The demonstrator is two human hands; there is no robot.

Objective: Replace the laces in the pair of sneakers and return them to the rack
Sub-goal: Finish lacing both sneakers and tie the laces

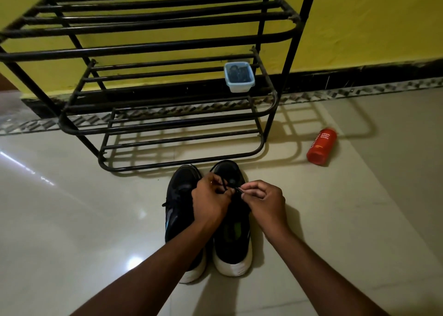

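Forearms: both come in from the bottom edge and point toward the rack (153, 48). The left one lies across the heel half of the left sneaker (179, 210) and hides it.
Floor (72, 220): pale glossy tile that carries the rack and everything in front of it.
Sneakers: a black pair with white soles, side by side and touching, just in front of the rack's lowest shelf with the toes toward it. The right sneaker (231, 244) gapes open and a green insole shows inside.
Left hand (209, 202): in front of the rack, over the front half of the right sneaker. The fingers are curled in and pinch a black lace (224, 185).
Right hand (265, 202): level with the left hand, fingertips almost meeting it. The thumb and forefinger pinch the other part of the same lace and the remaining fingers are curled.
Blocked: the two hands cover the right sneaker's eyelets, so I cannot tell how far the lace is threaded.
Bottle (321, 147): red, printed "FOAM BODY WASH", lying on the floor to the right of the rack's lowest shelf, apart from it.
Container (239, 77): a pale blue tub at the right end of the rack's middle shelf, with something dark inside that I cannot make out.
Wall (359, 28): yellow with a black skirting, directly behind the rack.
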